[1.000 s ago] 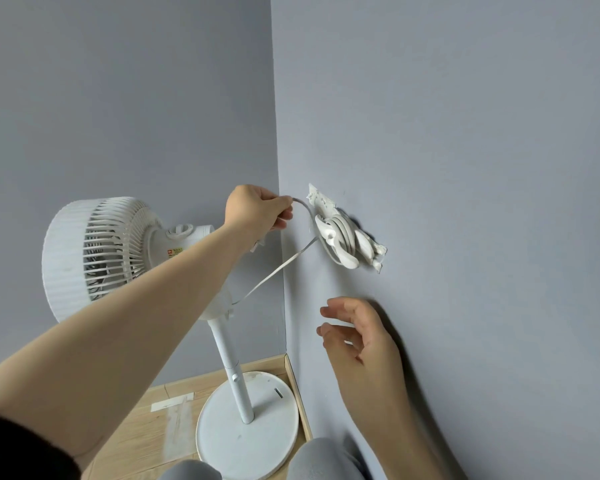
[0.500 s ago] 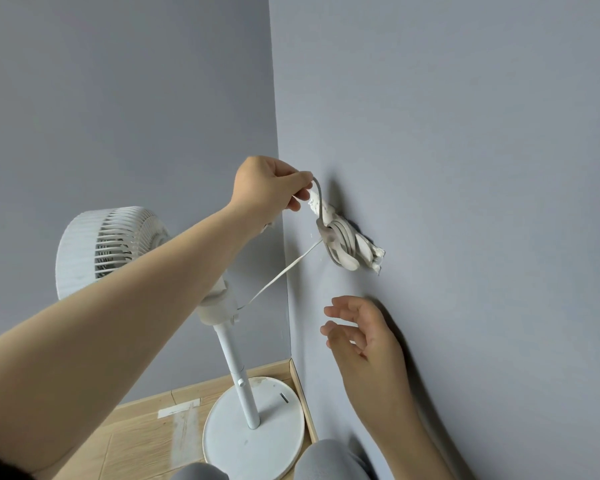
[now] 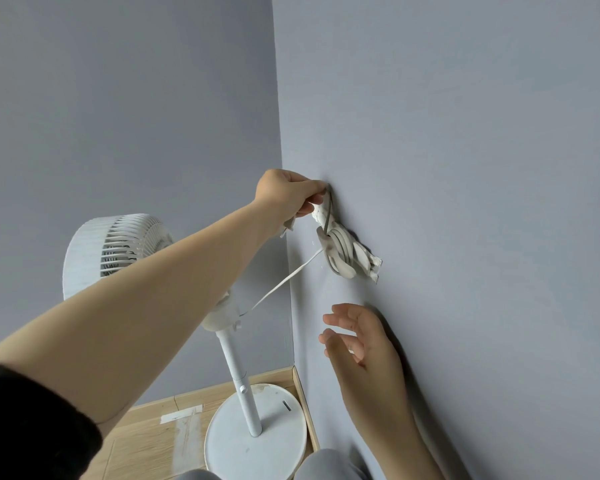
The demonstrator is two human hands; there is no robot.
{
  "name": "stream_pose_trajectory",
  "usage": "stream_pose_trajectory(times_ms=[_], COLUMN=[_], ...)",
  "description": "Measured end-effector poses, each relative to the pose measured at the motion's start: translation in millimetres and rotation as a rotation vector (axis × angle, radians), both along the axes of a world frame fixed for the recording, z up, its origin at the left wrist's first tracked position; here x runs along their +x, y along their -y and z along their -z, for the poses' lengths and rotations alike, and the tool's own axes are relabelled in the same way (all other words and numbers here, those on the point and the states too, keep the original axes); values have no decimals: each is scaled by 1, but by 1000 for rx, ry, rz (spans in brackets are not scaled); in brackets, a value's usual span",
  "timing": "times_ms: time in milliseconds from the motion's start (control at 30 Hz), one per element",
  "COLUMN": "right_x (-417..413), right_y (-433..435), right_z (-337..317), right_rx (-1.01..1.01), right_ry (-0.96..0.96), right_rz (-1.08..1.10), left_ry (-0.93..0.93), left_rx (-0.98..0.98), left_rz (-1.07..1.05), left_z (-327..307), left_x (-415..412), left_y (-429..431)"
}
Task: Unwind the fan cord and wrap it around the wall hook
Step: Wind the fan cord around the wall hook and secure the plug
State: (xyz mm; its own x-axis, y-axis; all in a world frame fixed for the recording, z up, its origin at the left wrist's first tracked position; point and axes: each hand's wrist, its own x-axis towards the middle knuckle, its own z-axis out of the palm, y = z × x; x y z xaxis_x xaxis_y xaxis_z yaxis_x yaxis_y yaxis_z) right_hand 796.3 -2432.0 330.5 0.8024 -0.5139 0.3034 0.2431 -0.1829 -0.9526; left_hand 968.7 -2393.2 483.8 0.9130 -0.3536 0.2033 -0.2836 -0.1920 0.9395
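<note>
Beside the fan (image 3: 125, 251), left hand (image 3: 286, 195) fingers pinching cord (image 3: 281, 282) at perhaps-cracked hook (image 3: 343, 247); right hand (image 3: 364, 341) fingers spread.

You've got a white slatted pedestal fan (image 3: 118, 247), a white flat cord (image 3: 281, 282) coiled on a dirty-white wall hook (image 3: 343, 251), plain blue-grey walls (image 3: 447, 133), a light wood-grain floor (image 3: 146, 441), and a black sleeve (image 3: 32, 427) on your left arm.

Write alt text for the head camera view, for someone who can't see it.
A left hand loops a white fan cord over a wall hook already wound with coils. The right hand hovers open below, near the wall, beside a white standing fan.
</note>
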Motion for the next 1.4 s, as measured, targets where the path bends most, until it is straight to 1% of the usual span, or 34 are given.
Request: stream_pose_trajectory(times_ms=[67,133,333,500,567,700,800,900,1067,1233,1333,1400], right_x=[0,-1,-1,-4,-5,-8,-13,-19,-28,-29,-27,-26], right_y=[0,-1,-2,-1,-2,-3,-4,-4,-5,-6,-8,-11], right_z=[1,1,0,-3,-7,-16,-22,-26,-33,-41,-43,-42], right_rx=[5,5,14,30,23,31,44,44,95,233,316,414], right_ry=[-1,-1,-4,0,17,47,64,77,95,94,109,127], right_rz=[-3,-4,10,7,10,19,23,29,-2,-58,-52,-29], left_ry=[29,104,438,532,495,211,35,-93,-145,-168,-144,-109], left_rx=[-10,28,158,222,231,181,158,109,90,83,99,127], left_rz=[23,41,144,197,203,285,351,352,381,440,450,450], left_z=[0,-4,-14,-16,-17,-17,-13,-8,-2,5,7,8], left_x=[-2,-9,-31,-41,-46,-56,-60,-60,-65,-70,-71,-71], left_y=[-2,-5,-17,-21,-26,-40,-47,-50,-45,-40,-40,-40])
